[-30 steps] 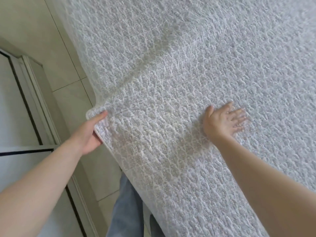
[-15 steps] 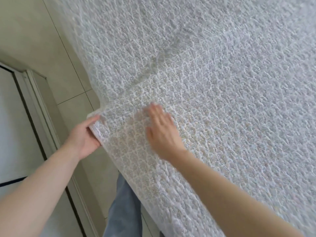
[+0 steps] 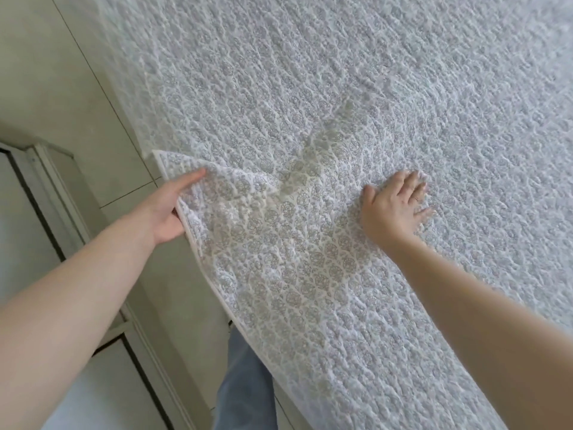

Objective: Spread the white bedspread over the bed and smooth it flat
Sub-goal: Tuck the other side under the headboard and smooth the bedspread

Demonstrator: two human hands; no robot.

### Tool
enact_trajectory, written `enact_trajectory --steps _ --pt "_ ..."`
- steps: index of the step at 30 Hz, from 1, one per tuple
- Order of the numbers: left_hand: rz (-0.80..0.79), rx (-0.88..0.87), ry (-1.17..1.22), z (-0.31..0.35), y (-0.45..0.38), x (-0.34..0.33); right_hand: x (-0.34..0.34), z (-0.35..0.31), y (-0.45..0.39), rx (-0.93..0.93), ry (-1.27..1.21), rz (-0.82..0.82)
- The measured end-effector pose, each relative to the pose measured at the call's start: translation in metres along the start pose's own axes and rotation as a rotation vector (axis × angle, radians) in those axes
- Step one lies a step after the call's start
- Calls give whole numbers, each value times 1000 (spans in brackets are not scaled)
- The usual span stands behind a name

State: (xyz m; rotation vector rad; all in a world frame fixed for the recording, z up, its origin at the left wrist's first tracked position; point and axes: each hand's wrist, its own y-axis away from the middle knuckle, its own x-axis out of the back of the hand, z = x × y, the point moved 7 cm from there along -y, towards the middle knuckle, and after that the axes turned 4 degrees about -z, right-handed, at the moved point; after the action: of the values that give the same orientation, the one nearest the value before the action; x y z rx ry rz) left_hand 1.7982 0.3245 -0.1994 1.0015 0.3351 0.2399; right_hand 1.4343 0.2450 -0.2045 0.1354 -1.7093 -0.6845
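The white quilted bedspread [image 3: 387,103], with a faint floral pattern, covers the bed and fills most of the view. My left hand [image 3: 169,211] grips its near edge by the corner, thumb on top, lifting that edge slightly off the bed side. A raised crease runs from that corner diagonally up into the fabric. My right hand [image 3: 395,206] lies flat on the bedspread to the right of the crease, palm down with fingers spread.
Pale floor tiles [image 3: 62,97] run along the bed's left side. A white cabinet or door with dark lines [image 3: 37,231] stands at the lower left. My jeans-clad leg [image 3: 245,386] is close against the bed edge.
My right hand swept left toward the held corner, then back right across the fabric to rest flat. My left hand kept its grip on the edge, now lifted with a fold showing.
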Motion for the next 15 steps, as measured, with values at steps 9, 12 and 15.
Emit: enact_trajectory --steps 9,12,15 --pt "463 -179 -2 11 1 97 5 -58 -10 -364 -157 -60" --pt "268 -57 191 -5 -19 84 3 -99 -17 -218 -103 -57" --pt "93 42 353 15 -29 73 -5 -146 -13 -129 -53 -24"
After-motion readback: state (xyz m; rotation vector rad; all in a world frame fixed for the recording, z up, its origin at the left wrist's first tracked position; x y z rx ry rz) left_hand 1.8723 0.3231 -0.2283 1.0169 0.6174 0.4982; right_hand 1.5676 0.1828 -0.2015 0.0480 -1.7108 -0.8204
